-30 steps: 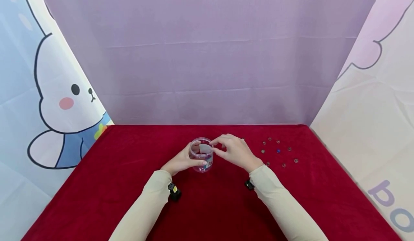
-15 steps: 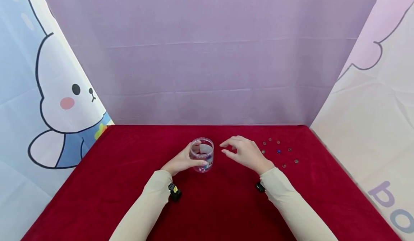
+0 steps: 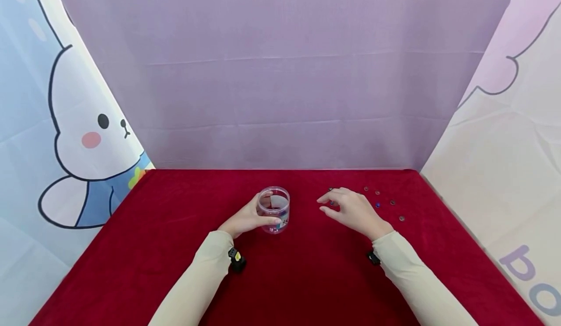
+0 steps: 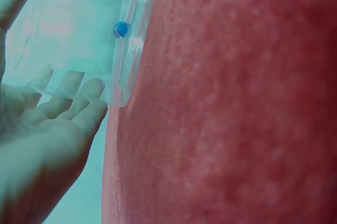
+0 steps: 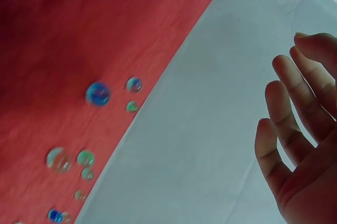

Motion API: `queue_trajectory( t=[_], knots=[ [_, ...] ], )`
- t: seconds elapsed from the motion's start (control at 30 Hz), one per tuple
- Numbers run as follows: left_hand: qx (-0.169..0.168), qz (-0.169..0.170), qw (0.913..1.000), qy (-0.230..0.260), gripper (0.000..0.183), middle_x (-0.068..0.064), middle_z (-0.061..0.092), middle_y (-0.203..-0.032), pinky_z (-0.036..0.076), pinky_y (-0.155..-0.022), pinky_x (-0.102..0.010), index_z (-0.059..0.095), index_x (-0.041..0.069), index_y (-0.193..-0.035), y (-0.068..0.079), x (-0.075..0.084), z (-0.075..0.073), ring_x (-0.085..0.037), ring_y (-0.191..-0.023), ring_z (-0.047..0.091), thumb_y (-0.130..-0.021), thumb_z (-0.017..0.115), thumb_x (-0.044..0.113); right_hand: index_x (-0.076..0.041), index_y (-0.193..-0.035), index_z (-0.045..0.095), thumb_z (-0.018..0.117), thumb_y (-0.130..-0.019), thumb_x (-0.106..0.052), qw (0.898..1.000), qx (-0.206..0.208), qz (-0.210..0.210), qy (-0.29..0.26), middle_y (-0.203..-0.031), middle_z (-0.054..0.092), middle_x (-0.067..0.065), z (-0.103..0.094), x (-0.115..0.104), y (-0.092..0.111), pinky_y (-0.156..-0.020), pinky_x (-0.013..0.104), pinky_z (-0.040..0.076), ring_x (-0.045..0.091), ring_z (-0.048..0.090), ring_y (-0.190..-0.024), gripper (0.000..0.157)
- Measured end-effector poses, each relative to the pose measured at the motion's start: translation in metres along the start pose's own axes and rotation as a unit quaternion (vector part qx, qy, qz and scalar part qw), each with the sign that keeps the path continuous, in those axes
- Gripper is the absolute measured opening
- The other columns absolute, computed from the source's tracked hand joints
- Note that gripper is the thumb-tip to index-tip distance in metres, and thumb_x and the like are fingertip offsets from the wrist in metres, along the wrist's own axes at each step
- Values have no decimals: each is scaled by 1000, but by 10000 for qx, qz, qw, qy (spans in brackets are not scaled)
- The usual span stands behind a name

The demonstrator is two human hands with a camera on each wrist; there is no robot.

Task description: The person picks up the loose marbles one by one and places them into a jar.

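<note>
Red cloth (image 3: 280, 287) lies beneath the jar (image 3: 281, 212), gripped by the left hand (image 3: 248, 218) and holding a blue marble (image 4: 121, 29), while right of it the right hand (image 3: 352, 210), loosely bent and empty, hovers near scattered marbles (image 5: 98, 94).

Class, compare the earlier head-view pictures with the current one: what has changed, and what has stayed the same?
The right hand has moved right, away from the jar's rim and towards the marbles on the cloth. Whether it let anything go cannot be told. The left hand still holds the jar in the same place.
</note>
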State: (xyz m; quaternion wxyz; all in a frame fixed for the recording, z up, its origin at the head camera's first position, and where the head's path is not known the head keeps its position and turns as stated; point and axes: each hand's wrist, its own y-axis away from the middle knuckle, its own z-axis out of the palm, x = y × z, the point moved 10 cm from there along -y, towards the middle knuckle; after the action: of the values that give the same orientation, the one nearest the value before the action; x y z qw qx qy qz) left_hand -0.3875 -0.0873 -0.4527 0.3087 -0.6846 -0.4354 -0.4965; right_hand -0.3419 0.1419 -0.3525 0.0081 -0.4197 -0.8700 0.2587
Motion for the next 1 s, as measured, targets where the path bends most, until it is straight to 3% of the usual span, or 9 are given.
queue_trajectory(
  t=[0.37, 0.63, 0.83, 1.0],
  knots=[
    [21, 8, 10000, 17, 91, -7, 52, -137, 45, -101, -45, 30, 14, -154, 0, -1, 0, -22, -122, 52, -83, 85, 32, -18, -109, 76, 81, -86, -20, 9993, -47, 369, 103, -105, 71, -3, -11, 33, 21, -65, 29, 54, 20, 64, -90, 24],
    [29, -30, 10000, 2, 91, -6, 51, -138, 44, -102, -45, 31, 16, -153, 0, 0, 0, -22, -123, 51, -82, 85, 32, -16, -108, 76, 81, -86, -19, 9977, -175, 620, 231, -100, 70, -3, -17, 55, 35, -70, 36, 55, 15, 63, -84, 23],
    [10, -16, 10000, -22, 91, -7, 51, -137, 46, -100, -45, 31, 14, -153, 1, 0, 0, -23, -121, 51, -83, 85, 31, -15, -107, 76, 81, -86, -18, 9966, -311, 716, 257, -97, 70, -3, -14, 65, 43, -71, 36, 54, 19, 64, -88, 22],
    [-3, -19, 10000, 16, 92, -7, 50, -138, 45, -101, -45, 30, 14, -154, 1, 0, 1, -23, -123, 51, -83, 85, 31, -14, -108, 76, 80, -86, -17, 9948, -537, 865, 81, -102, 72, -2, -7, 70, 46, -63, 31, 52, 20, 64, -83, 22]
  ],
)
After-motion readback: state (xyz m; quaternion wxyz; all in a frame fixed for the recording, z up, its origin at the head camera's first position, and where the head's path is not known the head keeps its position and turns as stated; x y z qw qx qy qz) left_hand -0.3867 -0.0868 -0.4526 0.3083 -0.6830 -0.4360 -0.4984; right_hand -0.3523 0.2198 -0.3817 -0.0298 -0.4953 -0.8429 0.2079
